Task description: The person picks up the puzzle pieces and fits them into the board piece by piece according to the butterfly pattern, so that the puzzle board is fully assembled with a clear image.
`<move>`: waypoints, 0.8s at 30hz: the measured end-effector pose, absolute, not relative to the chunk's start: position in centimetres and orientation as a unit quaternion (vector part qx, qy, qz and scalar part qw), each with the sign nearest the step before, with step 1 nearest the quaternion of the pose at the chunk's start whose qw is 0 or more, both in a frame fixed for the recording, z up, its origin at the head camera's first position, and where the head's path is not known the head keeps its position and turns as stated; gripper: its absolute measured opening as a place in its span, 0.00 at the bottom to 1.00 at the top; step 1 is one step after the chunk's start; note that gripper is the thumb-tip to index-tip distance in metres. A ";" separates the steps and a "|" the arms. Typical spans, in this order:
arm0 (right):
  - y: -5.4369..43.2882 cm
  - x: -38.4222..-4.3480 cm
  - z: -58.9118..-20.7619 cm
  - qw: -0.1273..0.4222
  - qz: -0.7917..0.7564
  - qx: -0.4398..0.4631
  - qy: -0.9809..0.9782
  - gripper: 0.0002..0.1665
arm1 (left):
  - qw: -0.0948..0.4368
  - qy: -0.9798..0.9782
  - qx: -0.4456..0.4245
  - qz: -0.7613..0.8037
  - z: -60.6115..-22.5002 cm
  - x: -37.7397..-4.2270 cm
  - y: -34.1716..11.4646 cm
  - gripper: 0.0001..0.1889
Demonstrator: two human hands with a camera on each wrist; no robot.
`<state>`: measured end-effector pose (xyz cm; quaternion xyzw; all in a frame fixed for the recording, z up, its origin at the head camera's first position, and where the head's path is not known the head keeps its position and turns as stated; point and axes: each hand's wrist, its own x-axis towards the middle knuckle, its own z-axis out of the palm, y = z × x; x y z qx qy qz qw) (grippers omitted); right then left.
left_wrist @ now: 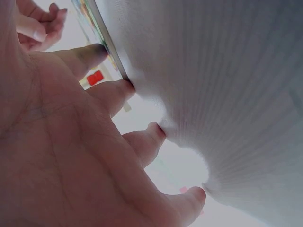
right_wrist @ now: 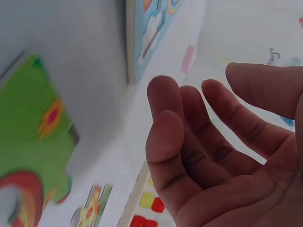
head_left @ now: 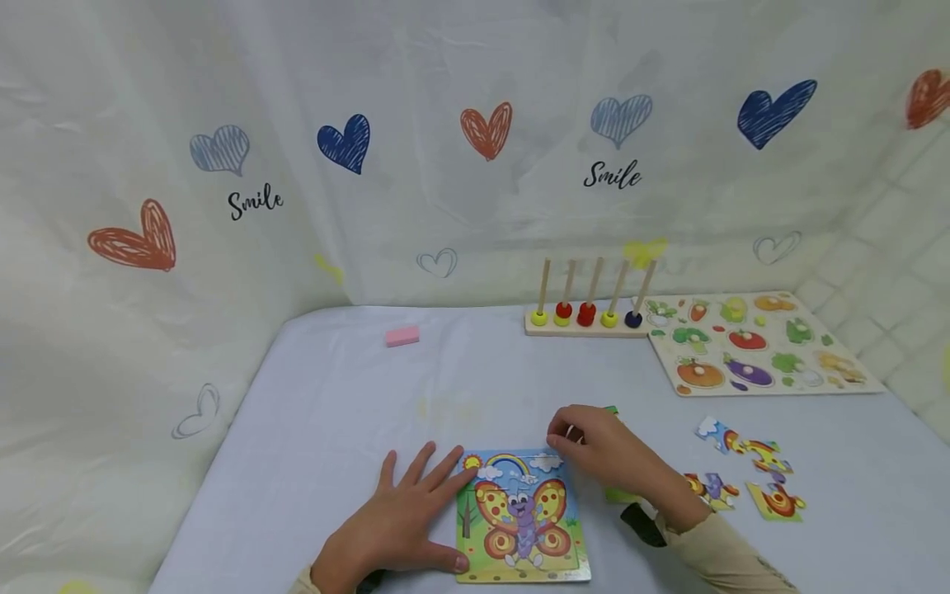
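A butterfly jigsaw puzzle lies in its tray near the table's front edge, its picture looking filled in. My left hand rests with fingers spread over the puzzle's left side; thumb and index finger touch it, while the other fingers lie on the white cloth. The left wrist view shows the hand's palm beside the tray edge. My right hand hovers by the puzzle's upper right corner. Its fingers are loosely bent in the right wrist view, holding nothing. A green puzzle piece lies below it, partly hidden in the head view.
Several loose puzzle pieces lie to the right. At the back stand a peg counter with coloured rings and, beside it, a vegetable board. A pink block sits at the back left. A heart-print curtain hangs behind.
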<state>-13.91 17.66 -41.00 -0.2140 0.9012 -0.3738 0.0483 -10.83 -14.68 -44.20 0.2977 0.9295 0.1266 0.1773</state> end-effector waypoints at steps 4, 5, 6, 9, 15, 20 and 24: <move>18.8 -13.8 -41.1 0.034 -0.359 -0.200 0.911 0.02 | 0.174 0.930 0.298 0.128 -44.2 -10.8 -14.8 0.56; 19.1 -13.7 -41.1 0.033 -0.354 -0.195 0.914 0.02 | 0.173 0.930 0.298 0.129 -44.2 -10.8 -14.8 0.56; 19.4 -13.6 -41.1 0.032 -0.350 -0.190 0.917 0.02 | 0.173 0.930 0.297 0.129 -44.2 -10.8 -14.8 0.56; 20.4 -13.4 -41.3 0.029 -0.342 -0.178 0.922 0.05 | 0.173 0.930 0.296 0.128 -44.1 -10.7 -14.9 0.56; 22.5 -12.9 -41.6 0.011 -0.330 -0.166 0.929 0.09 | 0.174 0.930 0.297 0.132 -44.0 -10.7 -14.9 0.56; 24.3 -12.4 -41.8 -0.007 -0.311 -0.148 0.939 0.08 | 0.177 0.928 0.298 0.136 -44.1 -10.7 -14.9 0.55; 25.7 -12.1 -41.9 -0.018 -0.297 -0.126 0.947 0.09 | 0.176 0.929 0.298 0.133 -44.1 -10.7 -14.8 0.56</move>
